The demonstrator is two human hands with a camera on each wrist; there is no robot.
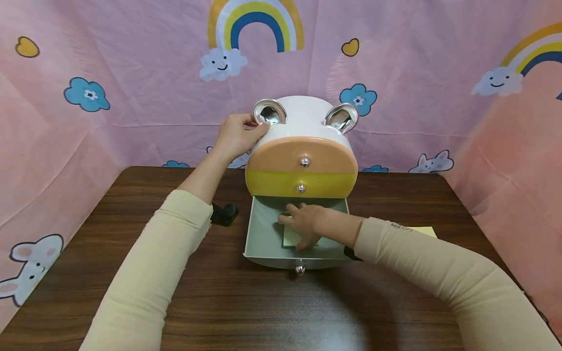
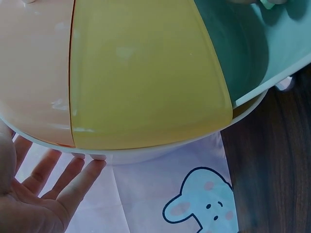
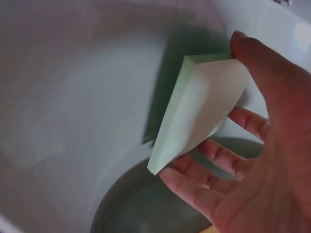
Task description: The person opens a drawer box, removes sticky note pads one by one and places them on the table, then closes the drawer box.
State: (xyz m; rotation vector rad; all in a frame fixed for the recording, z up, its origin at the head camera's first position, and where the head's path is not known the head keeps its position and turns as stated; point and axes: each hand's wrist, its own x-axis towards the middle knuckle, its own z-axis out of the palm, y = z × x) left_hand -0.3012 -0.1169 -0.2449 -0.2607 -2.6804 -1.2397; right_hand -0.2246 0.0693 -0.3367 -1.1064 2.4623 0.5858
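A small drawer cabinet [image 1: 305, 114] with a white shell and two silvery ears stands on the table. Against its left side, near the left ear [image 1: 270, 113], rests my left hand [image 1: 234, 139]; in the left wrist view its spread, fairly straight fingers [image 2: 77, 187] touch the shell's edge. The bottom green drawer [image 1: 263, 231] is pulled out, while the orange drawer [image 1: 276, 156] and yellow drawer [image 1: 272, 183] above are closed. Inside the green drawer my right hand [image 1: 307, 223] pinches a pale green sticky note pad [image 3: 204, 97] between thumb and fingers. The pad stands tilted in the right wrist view.
A pale yellow paper piece [image 1: 425, 231] lies on the dark wooden table [image 1: 210, 302], partly hidden behind the right sleeve. Pink patterned cloth [image 1: 167, 87] hangs behind and at both sides. Small silver knobs [image 1: 300, 269] stick out from the drawer fronts.
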